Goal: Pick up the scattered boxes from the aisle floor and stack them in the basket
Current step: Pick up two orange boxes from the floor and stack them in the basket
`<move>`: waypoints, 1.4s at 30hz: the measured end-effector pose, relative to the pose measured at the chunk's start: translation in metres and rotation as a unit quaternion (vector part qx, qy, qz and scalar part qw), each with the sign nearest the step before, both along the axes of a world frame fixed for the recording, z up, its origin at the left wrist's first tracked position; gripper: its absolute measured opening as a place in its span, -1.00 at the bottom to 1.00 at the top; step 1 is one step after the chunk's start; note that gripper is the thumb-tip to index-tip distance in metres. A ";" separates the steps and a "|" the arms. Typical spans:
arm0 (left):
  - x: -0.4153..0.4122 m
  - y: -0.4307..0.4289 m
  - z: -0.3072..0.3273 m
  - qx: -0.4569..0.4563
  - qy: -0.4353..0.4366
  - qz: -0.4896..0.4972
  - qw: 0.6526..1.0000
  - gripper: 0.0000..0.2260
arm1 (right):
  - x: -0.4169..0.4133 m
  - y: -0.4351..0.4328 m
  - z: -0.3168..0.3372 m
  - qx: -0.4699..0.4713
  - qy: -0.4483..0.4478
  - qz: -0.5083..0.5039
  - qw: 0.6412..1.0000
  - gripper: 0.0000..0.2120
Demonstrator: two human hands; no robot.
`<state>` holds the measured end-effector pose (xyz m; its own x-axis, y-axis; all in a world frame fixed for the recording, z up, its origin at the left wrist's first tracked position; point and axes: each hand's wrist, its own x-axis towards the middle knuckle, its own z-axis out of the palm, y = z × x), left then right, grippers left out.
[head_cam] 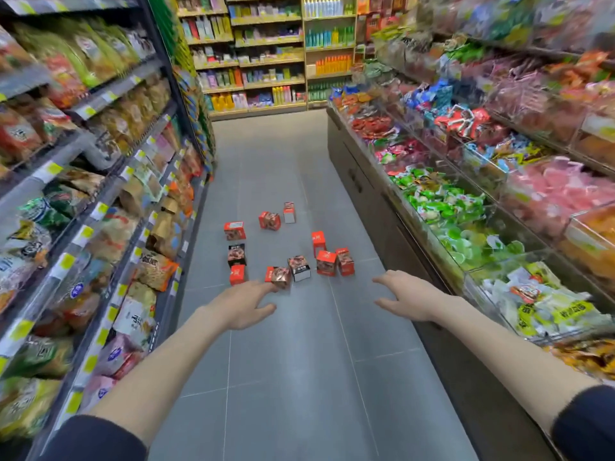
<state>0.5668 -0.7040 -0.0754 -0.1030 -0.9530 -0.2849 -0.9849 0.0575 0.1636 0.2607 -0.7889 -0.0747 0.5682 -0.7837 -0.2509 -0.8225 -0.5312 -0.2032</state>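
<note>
Several small red and black boxes lie scattered on the grey tiled aisle floor (293, 344), among them a red box (234, 230) at the far left, a red box (326, 263) on the right and a tipped box (279, 276) nearest to me. My left hand (244, 306) is stretched forward, open, its fingertips overlapping that nearest box in the view. My right hand (407, 296) is also held out, open and holding nothing. No basket is in view.
Shelves of bagged snacks (100, 227) line the left side. A low counter with clear bins of wrapped sweets (466, 227) runs along the right. Shelves of bottles (273, 54) close the aisle's far end.
</note>
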 end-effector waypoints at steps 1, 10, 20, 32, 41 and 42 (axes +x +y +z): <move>0.009 -0.018 -0.005 0.000 0.005 0.001 1.000 -0.60 | 0.008 -0.018 -0.005 0.003 -0.001 0.000 1.000 -0.50; 0.093 -0.204 -0.047 0.048 0.015 0.039 0.998 -0.67 | 0.071 -0.219 -0.038 0.043 0.020 0.000 0.999 -0.51; 0.135 -0.412 -0.076 0.081 0.036 -0.002 0.996 -0.61 | 0.131 -0.409 -0.057 0.090 0.018 -0.038 0.995 -0.54; 0.168 -0.669 -0.151 0.163 0.047 -0.156 0.973 -0.49 | 0.168 -0.574 -0.140 0.142 0.004 -0.182 0.973 -0.49; 0.125 -0.778 -0.283 0.170 0.069 -0.218 0.958 -0.18 | 0.132 -0.638 -0.280 0.185 -0.002 -0.254 0.949 -0.48; 0.117 -0.787 -0.306 0.174 0.065 -0.227 0.956 -0.18 | 0.126 -0.643 -0.303 0.183 -0.006 -0.257 0.949 -0.48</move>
<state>0.6836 -1.4906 -0.3818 -0.5393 -0.6514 -0.5338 -0.8416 0.3933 0.3702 0.3870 -1.4323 -0.3775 0.1383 -0.8195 -0.5561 -0.9503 0.0483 -0.3075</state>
